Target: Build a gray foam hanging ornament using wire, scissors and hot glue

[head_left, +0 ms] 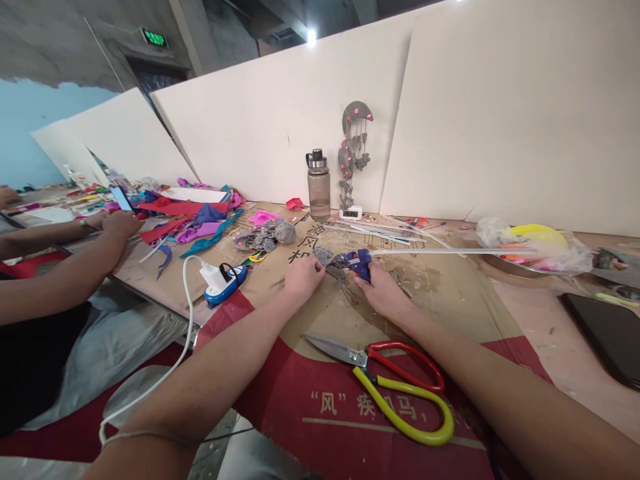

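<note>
My right hand (383, 290) is wrapped round a blue hot glue gun (359, 264), with a long clear glue stick (430, 251) sticking out of its back to the right. The gun's nozzle points left, toward my left hand (303, 277). That hand is closed in a pinch at a small grey felt piece (324, 255); its exact shape is partly hidden by the fingers. Grey cord (346, 289) lies on the cardboard between the hands. Closer to me, large scissors (390, 380) with one red and one yellow handle rest open on the cardboard.
A water bottle (319, 187) and a grey moon-shaped hanging ornament (357, 117) stand at the back. Grey yarn (285, 232) and a blue power strip (226, 285) lie left. A bagged plate (530, 268) and black phone (603, 337) are right. Another person's arm (75, 267) reaches in at left.
</note>
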{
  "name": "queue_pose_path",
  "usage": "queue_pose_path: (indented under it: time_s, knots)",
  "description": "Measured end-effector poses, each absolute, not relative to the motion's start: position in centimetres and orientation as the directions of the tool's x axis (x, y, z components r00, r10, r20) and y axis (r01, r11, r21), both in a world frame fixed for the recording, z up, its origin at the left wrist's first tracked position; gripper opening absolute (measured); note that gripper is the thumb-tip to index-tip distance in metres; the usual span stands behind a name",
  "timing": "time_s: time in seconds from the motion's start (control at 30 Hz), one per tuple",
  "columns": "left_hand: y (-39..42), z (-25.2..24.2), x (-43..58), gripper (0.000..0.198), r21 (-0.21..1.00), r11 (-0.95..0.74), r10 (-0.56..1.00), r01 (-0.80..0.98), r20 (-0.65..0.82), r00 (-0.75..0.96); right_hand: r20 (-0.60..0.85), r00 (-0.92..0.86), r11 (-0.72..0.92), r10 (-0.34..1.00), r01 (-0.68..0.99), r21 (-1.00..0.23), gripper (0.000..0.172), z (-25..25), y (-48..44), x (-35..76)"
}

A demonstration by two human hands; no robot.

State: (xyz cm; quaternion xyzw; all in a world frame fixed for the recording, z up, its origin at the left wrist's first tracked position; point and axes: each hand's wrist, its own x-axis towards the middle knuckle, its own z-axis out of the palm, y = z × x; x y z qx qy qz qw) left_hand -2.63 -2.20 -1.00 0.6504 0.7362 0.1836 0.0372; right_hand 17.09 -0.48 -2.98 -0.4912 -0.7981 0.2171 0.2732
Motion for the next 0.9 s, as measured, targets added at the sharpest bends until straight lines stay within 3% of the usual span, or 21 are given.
queue_pose_path:
  time_s: [0.33, 0.5, 0.9]
  knots:
    - [-2.12, -1.17, -2.76, 0.021, 0.307, 0.084, 0.971, 0.948, 0.187, -0.146, 0.222, -0.333, 0.395, 0.916, 0.670, -0.628, 0.034, -2.53, -0.84, 17.08]
    - [-2.22, -1.14, -2.70, 0.022, 0.295, 0.090, 0.971, 0.951, 0.188, -0.150, 0.233, -0.310, 0.385, 0.922, 0.656, -0.650, 0.040, -2.37, -0.95, 17.08]
    - [-2.21, -0.99, -2.60, 0.021, 0.288, 0.092, 0.970, 0.953, 0.191, -0.151, 0.213, -0.369, 0.420, 0.905, 0.693, -0.586, 0.038, -2.39, -1.02, 16.80]
